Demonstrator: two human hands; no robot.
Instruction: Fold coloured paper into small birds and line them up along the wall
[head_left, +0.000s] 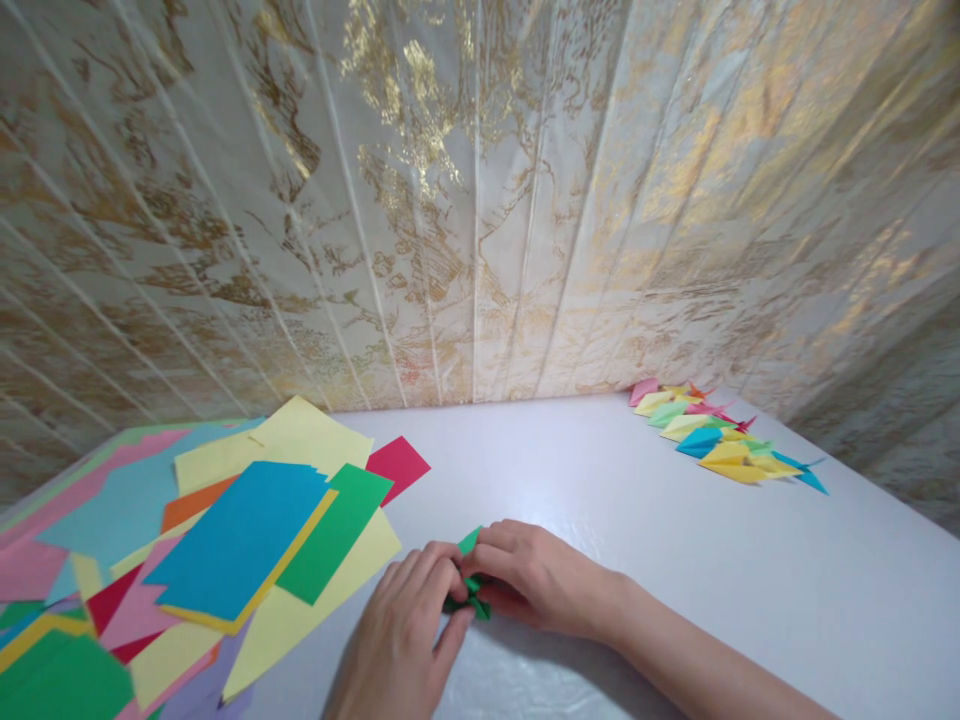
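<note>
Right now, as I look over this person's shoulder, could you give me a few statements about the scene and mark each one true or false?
1. The left hand and the right hand are both on a small piece of green paper. True.
2. Folded paper figures lie grouped on the right side of the table. True.
3. Those folded paper figures are all blue. False: they come in several colours, yellow and pink among them.
4. The blue sheets lie over yellow paper. True.
5. Plain black cloth hangs behind everything. False: the backdrop is pale with gold patterning.
</note>
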